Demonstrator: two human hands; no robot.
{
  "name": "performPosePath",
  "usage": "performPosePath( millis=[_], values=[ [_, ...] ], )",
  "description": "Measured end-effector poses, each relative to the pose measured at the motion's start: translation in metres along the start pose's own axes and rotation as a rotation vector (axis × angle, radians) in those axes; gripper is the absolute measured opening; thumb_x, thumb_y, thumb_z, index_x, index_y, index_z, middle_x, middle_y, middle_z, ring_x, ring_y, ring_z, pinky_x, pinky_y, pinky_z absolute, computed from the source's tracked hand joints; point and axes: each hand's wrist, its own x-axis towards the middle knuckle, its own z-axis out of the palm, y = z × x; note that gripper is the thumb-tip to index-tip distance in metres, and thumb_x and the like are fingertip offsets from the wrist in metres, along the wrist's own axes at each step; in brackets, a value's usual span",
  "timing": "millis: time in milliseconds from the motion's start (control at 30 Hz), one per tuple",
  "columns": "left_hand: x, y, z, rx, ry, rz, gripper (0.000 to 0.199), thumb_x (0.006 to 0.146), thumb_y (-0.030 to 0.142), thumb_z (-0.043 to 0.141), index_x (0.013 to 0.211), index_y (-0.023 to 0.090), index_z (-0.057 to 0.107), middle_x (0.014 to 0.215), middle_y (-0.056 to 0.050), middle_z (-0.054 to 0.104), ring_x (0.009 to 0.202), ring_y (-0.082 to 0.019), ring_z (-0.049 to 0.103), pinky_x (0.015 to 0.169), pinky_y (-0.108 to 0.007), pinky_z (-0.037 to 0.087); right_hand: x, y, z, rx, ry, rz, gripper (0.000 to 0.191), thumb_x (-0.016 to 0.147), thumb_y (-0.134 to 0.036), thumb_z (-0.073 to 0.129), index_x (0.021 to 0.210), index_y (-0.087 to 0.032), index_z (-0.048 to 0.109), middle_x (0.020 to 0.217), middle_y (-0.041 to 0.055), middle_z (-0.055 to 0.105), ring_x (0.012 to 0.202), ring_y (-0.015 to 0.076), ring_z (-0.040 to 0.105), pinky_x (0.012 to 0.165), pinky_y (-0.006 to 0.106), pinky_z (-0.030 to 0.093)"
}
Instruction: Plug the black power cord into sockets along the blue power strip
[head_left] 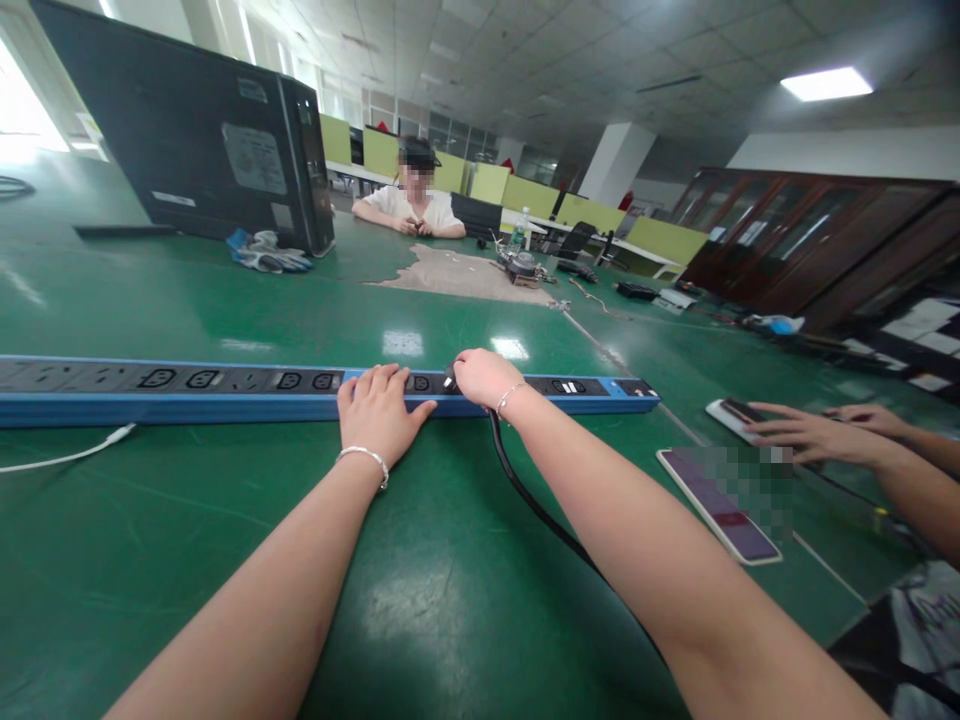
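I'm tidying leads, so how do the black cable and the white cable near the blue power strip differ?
The black cable is thick; the white cable is thin. The black cable's plug is held in the right hand at the power strip; the white cable's end lies unheld. Both run on the strip's near side.

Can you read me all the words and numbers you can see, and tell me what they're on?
None can be read for sure.
Black computer case: pale labels, print too blurred.
Blue power strip: tiny marks, too small.
Bottle: too small.
Grey cloth, lower right: dark letters, too blurred.
Phone: screen partly blurred out.
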Motion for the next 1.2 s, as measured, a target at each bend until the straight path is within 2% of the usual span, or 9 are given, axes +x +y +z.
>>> performPosePath(
  millis=[200,500,667,800,1000,1200],
  values=[
    [0.000,-0.001,0.001,0.004,0.016,0.010,0.056,0.079,0.054,0.047,0.124,0.021,0.052,0.133,-0.008,0.052,0.123,-0.028,0.042,0.104,-0.045,0.021,-0.001,0.004,0.005,-0.009,0.011,-0.009,0.038,0.088,-0.027,0.036,0.105,-0.019,0.069,0.088,0.0083,0.072,0.090,0.0188,0.067,0.083,0.025,0.047],
    [-0.001,-0.001,0.002,0.019,0.031,0.018,0.055,0.079,0.055,0.047,0.123,0.021,0.053,0.133,-0.008,0.053,0.123,-0.028,0.042,0.104,-0.045,0.022,0.002,0.003,0.005,0.008,-0.024,0.056,0.038,0.087,-0.027,0.036,0.106,-0.017,0.068,0.091,0.0104,0.071,0.091,0.0195,0.067,0.079,0.026,0.048],
    [0.000,-0.002,0.004,0.026,0.035,0.013,0.054,0.079,0.054,0.048,0.123,0.021,0.053,0.133,-0.008,0.052,0.123,-0.028,0.042,0.104,-0.045,0.023,-0.004,-0.009,0.008,-0.006,0.091,0.093,0.033,0.085,-0.028,0.040,0.096,-0.017,0.070,0.099,0.0126,0.070,0.092,0.0210,0.066,0.078,0.028,0.047],
    [0.000,-0.002,0.004,0.014,0.038,0.018,0.054,0.079,0.053,0.049,0.122,0.021,0.053,0.132,-0.008,0.053,0.122,-0.028,0.043,0.103,-0.046,0.024,-0.013,-0.018,0.010,-0.015,0.139,0.113,0.031,0.085,-0.030,0.040,0.092,-0.017,0.068,0.098,0.0133,0.069,0.088,0.0223,0.067,0.075,0.031,0.047],
    [0.000,-0.001,0.003,-0.007,0.035,0.018,0.052,0.079,0.050,0.047,0.121,0.020,0.054,0.132,-0.010,0.053,0.123,-0.029,0.043,0.104,-0.047,0.023,-0.021,-0.028,0.019,-0.036,0.182,0.081,0.028,0.085,-0.021,0.039,0.101,-0.014,0.061,0.095,0.0150,0.068,0.089,0.0239,0.066,0.075,0.034,0.048],
    [0.001,-0.002,0.003,-0.018,0.023,0.020,0.052,0.080,0.050,0.046,0.121,0.020,0.054,0.132,-0.010,0.053,0.123,-0.029,0.043,0.104,-0.048,0.023,-0.022,-0.032,0.029,-0.029,0.196,0.086,0.027,0.085,-0.017,0.036,0.102,-0.013,0.058,0.094,0.0155,0.068,0.089,0.0237,0.067,0.075,0.034,0.048]
  ],
)
